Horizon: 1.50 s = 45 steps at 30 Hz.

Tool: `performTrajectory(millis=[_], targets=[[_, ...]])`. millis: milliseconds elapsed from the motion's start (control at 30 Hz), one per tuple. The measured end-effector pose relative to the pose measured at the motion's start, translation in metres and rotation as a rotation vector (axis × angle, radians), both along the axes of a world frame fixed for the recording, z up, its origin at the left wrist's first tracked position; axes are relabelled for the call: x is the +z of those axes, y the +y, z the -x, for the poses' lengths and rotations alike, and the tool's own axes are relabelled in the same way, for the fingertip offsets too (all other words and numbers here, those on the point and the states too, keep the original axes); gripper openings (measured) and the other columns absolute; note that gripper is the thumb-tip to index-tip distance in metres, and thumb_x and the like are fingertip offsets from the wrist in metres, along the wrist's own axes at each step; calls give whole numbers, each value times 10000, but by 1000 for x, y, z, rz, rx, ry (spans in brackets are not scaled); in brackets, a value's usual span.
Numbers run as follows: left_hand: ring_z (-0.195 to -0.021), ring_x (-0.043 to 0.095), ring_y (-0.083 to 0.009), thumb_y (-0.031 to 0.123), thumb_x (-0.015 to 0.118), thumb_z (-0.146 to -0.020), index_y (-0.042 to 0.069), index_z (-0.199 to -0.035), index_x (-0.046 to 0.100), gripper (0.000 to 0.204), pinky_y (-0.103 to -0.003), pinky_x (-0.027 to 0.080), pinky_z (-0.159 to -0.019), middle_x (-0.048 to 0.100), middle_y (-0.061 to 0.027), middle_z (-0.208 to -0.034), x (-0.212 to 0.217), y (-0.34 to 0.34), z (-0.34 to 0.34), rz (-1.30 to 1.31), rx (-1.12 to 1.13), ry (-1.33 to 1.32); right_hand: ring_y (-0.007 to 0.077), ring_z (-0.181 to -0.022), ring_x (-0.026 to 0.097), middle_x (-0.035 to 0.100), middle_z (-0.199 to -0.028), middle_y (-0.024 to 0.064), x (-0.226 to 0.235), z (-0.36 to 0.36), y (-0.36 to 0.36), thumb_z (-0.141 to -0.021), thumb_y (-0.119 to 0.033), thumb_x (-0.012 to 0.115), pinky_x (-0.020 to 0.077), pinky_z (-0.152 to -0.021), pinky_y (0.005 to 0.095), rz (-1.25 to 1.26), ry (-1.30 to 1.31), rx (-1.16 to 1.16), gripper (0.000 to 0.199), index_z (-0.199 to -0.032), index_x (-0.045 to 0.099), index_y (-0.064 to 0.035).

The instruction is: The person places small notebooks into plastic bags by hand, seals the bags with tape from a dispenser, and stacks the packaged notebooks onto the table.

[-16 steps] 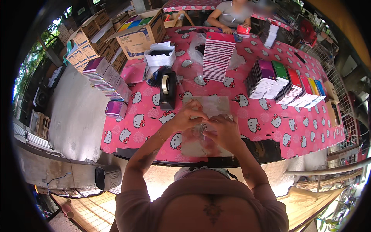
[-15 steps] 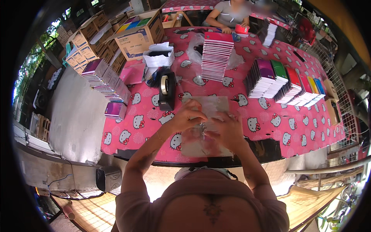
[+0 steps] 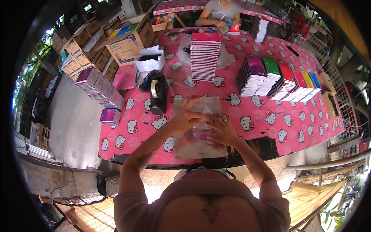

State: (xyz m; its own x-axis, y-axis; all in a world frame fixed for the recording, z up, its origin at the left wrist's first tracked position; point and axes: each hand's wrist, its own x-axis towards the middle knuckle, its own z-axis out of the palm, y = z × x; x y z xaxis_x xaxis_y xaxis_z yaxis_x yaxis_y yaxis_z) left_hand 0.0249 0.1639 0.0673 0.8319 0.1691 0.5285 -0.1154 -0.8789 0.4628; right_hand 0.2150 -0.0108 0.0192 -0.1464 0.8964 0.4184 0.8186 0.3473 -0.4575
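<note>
A small purple pack in clear plastic (image 3: 201, 134) lies on a pale beige sheet (image 3: 193, 151) in front of me. My left hand (image 3: 188, 116) reaches over the pack's far left side, its fingers bent at the clear plastic. From the right, my right hand (image 3: 223, 130) closes round the pack, thumb on the near side and fingers on the far side. The fingertips of both hands meet above the pack and hide part of it. Left of the sheet stands a black tape dispenser (image 3: 159, 101) with a roll of tape.
A tall red notebook stack (image 3: 205, 58) stands beyond my hands. Coloured notebook stacks (image 3: 252, 77) line the right, shrink-wrapped purple stacks (image 3: 94, 85) the left. A cardboard box (image 3: 125, 48) and a white paper-lined box (image 3: 149, 60) stand far left. Across the table sits another person (image 3: 220, 15).
My hands have come together over the pack, and its purple face shows more clearly. The whole view has shifted slightly. The other person's hand has moved onto the red notebook's near side.
</note>
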Motion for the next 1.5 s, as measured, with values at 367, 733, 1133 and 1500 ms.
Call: performTrajectory(millis=[367, 733, 1133, 1500], targets=[[-1407, 351, -286, 70, 766, -824, 159, -972, 791, 175, -446, 340, -1120, 410, -108, -1530, 0, 0, 9, 434, 35, 104, 322, -1456, 324, 426, -1545, 109, -26, -9, 21, -930, -277, 688, 281, -1174, 475, 182, 587, 145, 373, -1255, 677, -94], [-1405, 369, -277, 35, 766, -817, 177, -1029, 793, 256, -418, 342, -1115, 405, -106, -1542, 1, -2, 37, 356, 127, 94, 228, -1341, 465, 446, -1511, 102, -21, 13, 13, -997, -218, 585, 391, -1066, 360, 295, 1198, -68, 308, -1215, 687, -26], [-1381, 361, -364, 209, 808, -777, 221, -1024, 773, 249, -501, 309, -1123, 420, -122, -1512, -31, 7, 2, 2, 59, 19, 271, -1345, 470, 459, -1470, 154, -21, 30, 40, -818, -123, 775, 437, -1058, 354, 283, 929, -38, 470, -1266, 647, -57], [-1453, 287, -381, 200, 831, -770, 128, -1287, 582, 578, -527, 315, -1149, 314, -193, -1557, 21, -47, 20, -19, 196, 79, 217, -1279, 486, 515, -1387, 132, -4, 5, 51, -860, -102, 761, 433, -1026, 338, 451, 1518, -38, 649, -1443, 484, -38]])
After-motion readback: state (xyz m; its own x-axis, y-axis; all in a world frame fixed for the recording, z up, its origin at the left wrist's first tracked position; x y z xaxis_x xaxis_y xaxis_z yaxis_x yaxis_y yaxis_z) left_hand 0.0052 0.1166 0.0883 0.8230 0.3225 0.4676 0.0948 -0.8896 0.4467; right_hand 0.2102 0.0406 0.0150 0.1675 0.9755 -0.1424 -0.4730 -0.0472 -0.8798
